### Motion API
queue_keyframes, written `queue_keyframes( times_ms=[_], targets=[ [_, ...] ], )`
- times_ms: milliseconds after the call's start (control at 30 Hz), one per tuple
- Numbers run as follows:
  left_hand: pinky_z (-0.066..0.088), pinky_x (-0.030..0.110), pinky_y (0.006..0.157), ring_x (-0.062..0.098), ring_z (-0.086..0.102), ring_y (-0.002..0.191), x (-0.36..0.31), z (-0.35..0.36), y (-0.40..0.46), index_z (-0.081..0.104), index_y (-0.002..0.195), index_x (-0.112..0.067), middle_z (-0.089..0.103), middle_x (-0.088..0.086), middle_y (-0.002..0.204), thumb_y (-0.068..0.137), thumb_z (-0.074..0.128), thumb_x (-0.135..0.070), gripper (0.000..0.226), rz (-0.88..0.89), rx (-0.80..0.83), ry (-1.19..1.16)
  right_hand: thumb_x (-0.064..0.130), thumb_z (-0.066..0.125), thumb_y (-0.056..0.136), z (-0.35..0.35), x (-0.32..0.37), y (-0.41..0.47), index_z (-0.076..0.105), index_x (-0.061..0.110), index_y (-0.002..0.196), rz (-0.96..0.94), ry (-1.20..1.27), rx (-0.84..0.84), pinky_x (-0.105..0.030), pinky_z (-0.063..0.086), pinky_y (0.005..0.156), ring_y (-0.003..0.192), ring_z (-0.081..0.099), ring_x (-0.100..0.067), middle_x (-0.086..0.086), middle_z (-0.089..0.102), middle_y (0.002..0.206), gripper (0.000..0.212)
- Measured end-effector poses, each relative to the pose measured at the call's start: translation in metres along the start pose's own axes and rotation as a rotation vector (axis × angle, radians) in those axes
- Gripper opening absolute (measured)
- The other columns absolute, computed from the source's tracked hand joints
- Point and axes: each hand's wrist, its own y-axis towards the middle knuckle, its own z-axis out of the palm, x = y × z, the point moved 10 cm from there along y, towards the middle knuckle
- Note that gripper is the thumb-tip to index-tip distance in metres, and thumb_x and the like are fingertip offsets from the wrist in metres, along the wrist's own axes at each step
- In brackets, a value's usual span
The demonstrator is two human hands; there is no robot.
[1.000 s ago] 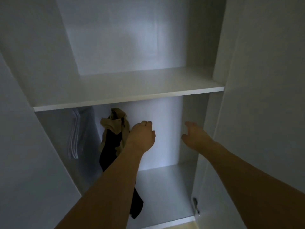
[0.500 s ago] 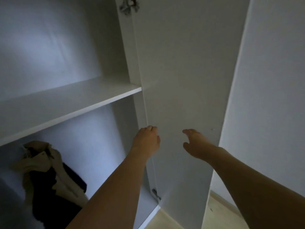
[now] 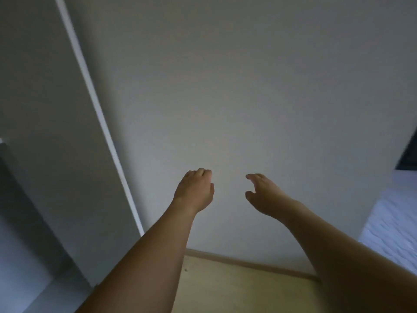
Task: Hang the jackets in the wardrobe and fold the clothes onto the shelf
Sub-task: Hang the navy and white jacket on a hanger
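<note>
1. Our left hand (image 3: 195,191) had its fingers loosely curled and held nothing; our right hand (image 3: 262,195) was half spread, thumb apart, also with nothing in it.
2. Both hands were raised side by side before a plain wall (image 3: 248,98).
3. One second earlier they reached into the wardrobe; now only its door (image 3: 56,143) stayed at the left.
4. The hung jackets were out of view.
5. A bed (image 3: 392,224) appeared at the far right, so we probably turned to fetch more clothes.

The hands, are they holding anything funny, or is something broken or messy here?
Nothing stands out. The left hand and right hand are both empty, held out in front of a plain white wall. The wardrobe door on the left looks whole, and the floor shows no spill.
</note>
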Motion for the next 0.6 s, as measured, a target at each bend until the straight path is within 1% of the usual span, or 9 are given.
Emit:
queue_keyframes(
  times_ms=[133,267,300,500,600],
  targets=[
    [0.040,0.038,0.099,0.030,0.048,0.119,-0.121,0.023,0.019,0.047,0.133,-0.008,0.052,0.008,0.134,0.101,0.037,-0.027,0.038,0.109,0.043,-0.032,0.021,0.047,0.096,-0.040,-0.116,-0.041,0.032,0.012,0.148,0.124,0.010,-0.019,-0.036,0.028,0.115,0.139,0.034,-0.025,-0.006,0.033,0.154,0.055],
    [0.039,0.038,0.088,0.032,0.051,0.106,-0.221,0.059,0.042,0.050,0.113,-0.006,0.056,0.013,0.120,0.099,0.037,-0.023,0.026,0.172,0.112,-0.065,0.021,0.047,0.095,-0.067,-0.213,-0.076,0.031,0.012,0.148,0.226,0.018,-0.035,-0.036,0.030,0.113,0.138,0.035,-0.025,-0.006,0.032,0.154,0.056],
    [0.039,0.038,0.087,0.033,0.051,0.106,-0.250,0.070,0.048,0.051,0.111,-0.006,0.057,0.013,0.119,0.099,0.037,-0.023,0.025,0.207,0.129,-0.066,0.021,0.047,0.095,-0.074,-0.237,-0.087,0.030,0.012,0.149,0.251,0.017,-0.044,-0.036,0.031,0.112,0.137,0.035,-0.025,-0.005,0.032,0.154,0.057],
    [0.040,0.039,0.092,0.034,0.052,0.109,-0.437,0.112,0.053,0.053,0.117,-0.005,0.057,0.015,0.123,0.097,0.041,-0.025,0.030,0.378,0.175,-0.121,0.022,0.046,0.096,-0.135,-0.403,-0.178,0.028,0.013,0.150,0.460,-0.001,-0.068,-0.037,0.031,0.111,0.138,0.034,-0.025,-0.005,0.029,0.155,0.057],
    [0.039,0.038,0.096,0.033,0.052,0.113,-0.529,0.119,0.050,0.052,0.126,-0.005,0.056,0.015,0.128,0.099,0.041,-0.026,0.037,0.420,0.156,-0.129,0.022,0.047,0.096,-0.168,-0.484,-0.228,0.030,0.012,0.149,0.521,0.004,-0.103,-0.036,0.031,0.110,0.138,0.035,-0.026,-0.007,0.031,0.154,0.057]
  ],
)
